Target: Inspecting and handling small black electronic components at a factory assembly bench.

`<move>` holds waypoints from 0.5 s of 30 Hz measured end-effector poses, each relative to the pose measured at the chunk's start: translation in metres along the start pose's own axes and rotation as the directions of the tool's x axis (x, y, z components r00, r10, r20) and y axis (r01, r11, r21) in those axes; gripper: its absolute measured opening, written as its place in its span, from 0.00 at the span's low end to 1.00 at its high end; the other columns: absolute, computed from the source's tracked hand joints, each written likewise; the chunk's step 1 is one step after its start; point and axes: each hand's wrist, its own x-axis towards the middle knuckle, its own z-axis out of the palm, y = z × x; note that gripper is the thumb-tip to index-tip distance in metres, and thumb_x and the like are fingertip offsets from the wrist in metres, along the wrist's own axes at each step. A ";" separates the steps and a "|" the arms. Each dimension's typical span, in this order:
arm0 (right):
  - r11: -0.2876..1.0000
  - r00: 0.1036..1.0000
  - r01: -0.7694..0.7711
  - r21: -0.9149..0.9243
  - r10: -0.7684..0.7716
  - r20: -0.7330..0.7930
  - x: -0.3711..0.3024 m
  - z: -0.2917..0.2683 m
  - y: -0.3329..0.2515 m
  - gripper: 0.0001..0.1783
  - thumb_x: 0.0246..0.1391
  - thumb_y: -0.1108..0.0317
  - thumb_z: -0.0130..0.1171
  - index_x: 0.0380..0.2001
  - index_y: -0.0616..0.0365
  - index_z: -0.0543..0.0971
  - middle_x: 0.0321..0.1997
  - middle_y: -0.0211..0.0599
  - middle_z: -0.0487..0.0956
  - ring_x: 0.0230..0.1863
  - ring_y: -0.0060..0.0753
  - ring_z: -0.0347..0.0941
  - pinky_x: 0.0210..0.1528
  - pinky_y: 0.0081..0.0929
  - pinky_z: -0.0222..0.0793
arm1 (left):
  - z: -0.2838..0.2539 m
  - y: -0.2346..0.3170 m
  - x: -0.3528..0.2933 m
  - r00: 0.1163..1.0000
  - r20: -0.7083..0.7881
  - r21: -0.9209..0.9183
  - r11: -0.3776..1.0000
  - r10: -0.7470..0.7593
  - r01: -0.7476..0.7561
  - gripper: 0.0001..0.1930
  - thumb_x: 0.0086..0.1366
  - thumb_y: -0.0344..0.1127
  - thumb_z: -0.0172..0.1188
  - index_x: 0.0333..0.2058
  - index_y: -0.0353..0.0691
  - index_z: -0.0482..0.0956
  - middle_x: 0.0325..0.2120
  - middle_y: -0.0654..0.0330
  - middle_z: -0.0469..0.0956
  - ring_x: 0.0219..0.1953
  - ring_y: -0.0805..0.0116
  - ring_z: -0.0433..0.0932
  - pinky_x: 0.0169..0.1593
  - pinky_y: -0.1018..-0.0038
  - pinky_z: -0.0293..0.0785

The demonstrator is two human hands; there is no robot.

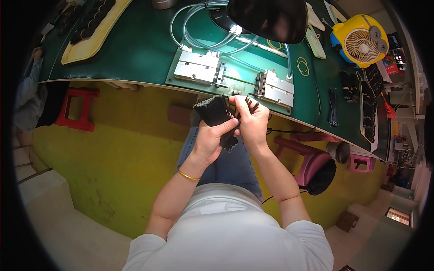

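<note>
My left hand (211,137) is wrapped round a thick bundle of thin black strips (213,109), whose cut ends face up and to the left. Close beside it, my right hand (253,124) pinches a few of the same black strips, their tips sticking out past its fingers. Both hands are held over my lap, just in front of the table edge. Right beyond them on the green table lies a metal fixture plate with a left clamp block (196,67) and a right clamp block (276,90). What the strips are exactly, I cannot tell.
Clear air hoses (185,29) coil behind the fixture under a black lamp (271,18). A yellow fan (363,43) and another black bundle (333,108) sit to the right. At far left are a cream tray (74,54), a red stool (77,108) and a co-worker's sleeve (31,86).
</note>
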 end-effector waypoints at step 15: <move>0.994 0.997 0.052 -0.093 -0.057 -0.050 0.008 0.013 0.002 0.12 0.52 0.66 0.52 0.22 0.64 0.77 0.13 0.26 0.69 0.08 0.12 0.57 0.08 0.12 0.49 | 0.000 0.010 0.003 0.997 -0.048 0.094 0.994 0.060 -0.056 0.07 0.51 0.21 0.55 0.30 0.37 0.71 0.23 0.63 0.72 0.23 0.74 0.72 0.27 0.79 0.69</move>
